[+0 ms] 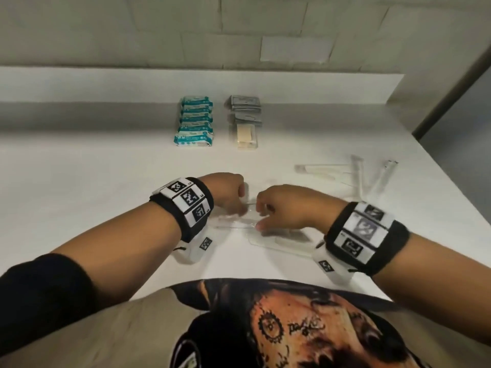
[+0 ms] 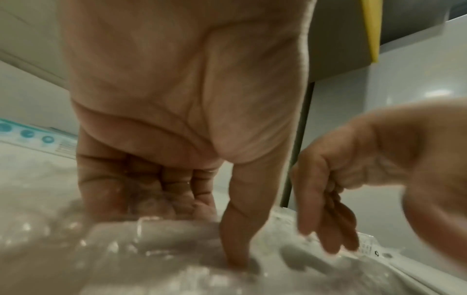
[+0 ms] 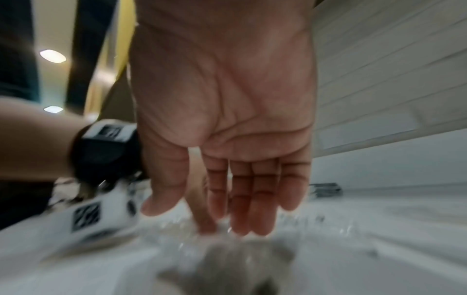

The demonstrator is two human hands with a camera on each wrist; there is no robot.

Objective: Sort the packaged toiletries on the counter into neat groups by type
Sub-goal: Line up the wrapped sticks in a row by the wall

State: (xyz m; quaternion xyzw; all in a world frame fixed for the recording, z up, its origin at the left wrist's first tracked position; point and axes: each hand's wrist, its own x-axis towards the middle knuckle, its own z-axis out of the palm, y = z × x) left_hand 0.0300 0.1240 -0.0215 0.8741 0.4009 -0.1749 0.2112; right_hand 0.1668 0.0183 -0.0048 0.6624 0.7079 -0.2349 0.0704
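On the white counter (image 1: 93, 181) just in front of me lie clear plastic packets (image 1: 235, 224), one partly over another (image 1: 285, 243). My left hand (image 1: 239, 201) holds the near packet's left end: its fingers are curled behind the blurred plastic (image 2: 151, 251) and the thumb (image 2: 240, 229) presses down on it. My right hand (image 1: 261, 220) hangs over the same packet with fingers (image 3: 252, 209) nearly straight, tips touching the plastic (image 3: 177, 225). The right hand (image 2: 328, 225) also shows in the left wrist view.
At the back stands a row of teal wipe packs (image 1: 194, 120), with grey sachets (image 1: 244, 104) and beige packets (image 1: 247, 138) to its right. Several long clear packets (image 1: 358, 176) lie scattered at the right, near the counter's edge (image 1: 451, 197).
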